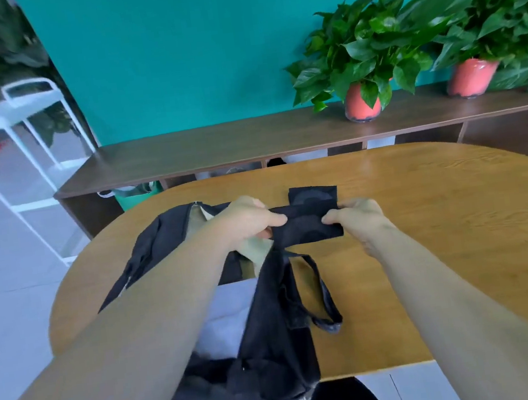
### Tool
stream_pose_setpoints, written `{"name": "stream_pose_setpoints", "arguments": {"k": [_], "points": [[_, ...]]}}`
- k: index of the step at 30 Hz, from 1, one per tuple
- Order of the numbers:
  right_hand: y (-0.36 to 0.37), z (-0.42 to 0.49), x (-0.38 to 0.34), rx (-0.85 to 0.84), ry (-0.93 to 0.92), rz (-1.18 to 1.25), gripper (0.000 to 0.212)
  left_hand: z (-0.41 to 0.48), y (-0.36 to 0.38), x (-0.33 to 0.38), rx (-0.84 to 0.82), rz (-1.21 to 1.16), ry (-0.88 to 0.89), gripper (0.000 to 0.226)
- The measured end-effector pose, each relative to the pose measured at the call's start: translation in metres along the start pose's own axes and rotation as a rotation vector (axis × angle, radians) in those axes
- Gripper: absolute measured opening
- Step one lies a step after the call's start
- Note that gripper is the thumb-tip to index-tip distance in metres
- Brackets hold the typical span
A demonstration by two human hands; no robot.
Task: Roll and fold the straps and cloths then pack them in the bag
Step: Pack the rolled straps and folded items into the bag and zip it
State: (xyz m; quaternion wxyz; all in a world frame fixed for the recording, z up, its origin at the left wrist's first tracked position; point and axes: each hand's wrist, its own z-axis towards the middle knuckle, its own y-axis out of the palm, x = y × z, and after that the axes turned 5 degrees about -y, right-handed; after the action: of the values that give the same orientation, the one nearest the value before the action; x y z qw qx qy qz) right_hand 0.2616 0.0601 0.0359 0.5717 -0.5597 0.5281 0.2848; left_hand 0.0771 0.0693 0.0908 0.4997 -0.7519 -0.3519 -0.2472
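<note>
While bag (272, 331) lies on table (444, 244), left hand (245, 222), right hand (361, 217) pinch opposite ends of folded cloth (305, 226).

right half of the counter (458, 225) lies bare; the black bag (270, 315) and folded cloth (313, 193) crowd its left-centre.

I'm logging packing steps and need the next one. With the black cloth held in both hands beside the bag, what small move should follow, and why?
Probably carry the folded black cloth left and lower it into the bag. The left hand and right hand pinch it, folded flat, beside the open pale lining. A second folded cloth lies behind on the table.
</note>
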Motion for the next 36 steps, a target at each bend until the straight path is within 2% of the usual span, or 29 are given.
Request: {"name": "stream_pose_setpoints", "arguments": {"k": [1, 4, 5, 7, 10, 12, 14, 17, 22, 28, 32, 34, 36], "points": [[0.008, -0.01, -0.006, -0.018, -0.032, -0.003, 0.053, -0.009, -0.012, -0.011, 0.014, -0.002, -0.008, 0.014], [0.038, -0.039, -0.023, -0.098, -0.124, -0.077, 0.039, -0.034, -0.047, -0.046, 0.067, -0.009, -0.062, 0.034], [0.05, -0.048, -0.027, -0.13, -0.147, -0.13, 0.036, -0.038, -0.056, -0.06, 0.072, -0.013, -0.08, 0.027], [0.076, -0.069, -0.034, -0.154, -0.182, -0.307, 0.033, -0.05, -0.067, -0.086, 0.097, -0.015, -0.13, 0.007], [0.11, -0.092, -0.037, -0.116, -0.27, -0.621, 0.035, -0.059, -0.072, -0.12, 0.13, 0.027, -0.145, 0.026], [0.125, -0.097, -0.032, -0.099, -0.3, -0.742, 0.038, -0.06, -0.068, -0.136, 0.167, 0.163, -0.142, 0.026], [0.133, -0.101, -0.029, -0.08, -0.326, -0.813, 0.03, -0.061, -0.064, -0.147, 0.226, 0.39, -0.114, 0.009], [0.139, -0.102, -0.025, -0.035, -0.366, -0.891, 0.021, -0.057, -0.057, -0.153, 0.301, 0.525, -0.093, 0.038], [0.146, -0.095, -0.015, -0.032, -0.358, -0.972, 0.024, -0.048, -0.048, -0.162, 0.39, 0.65, -0.046, 0.035], [0.142, -0.093, -0.016, -0.023, -0.422, -1.001, 0.026, -0.049, -0.053, -0.163, 0.462, 0.742, 0.098, 0.024], [0.136, -0.102, -0.021, 0.01, -0.615, -1.042, 0.018, -0.055, -0.052, -0.158, 0.511, 0.807, 0.307, 0.016], [0.136, -0.108, -0.016, -0.024, -0.732, -1.119, 0.017, -0.059, -0.048, -0.16, 0.495, 0.909, 0.394, 0.028], [0.137, -0.112, -0.009, -0.095, -0.773, -1.196, 0.02, -0.06, -0.047, -0.164, 0.433, 1.012, 0.384, 0.04]]}}
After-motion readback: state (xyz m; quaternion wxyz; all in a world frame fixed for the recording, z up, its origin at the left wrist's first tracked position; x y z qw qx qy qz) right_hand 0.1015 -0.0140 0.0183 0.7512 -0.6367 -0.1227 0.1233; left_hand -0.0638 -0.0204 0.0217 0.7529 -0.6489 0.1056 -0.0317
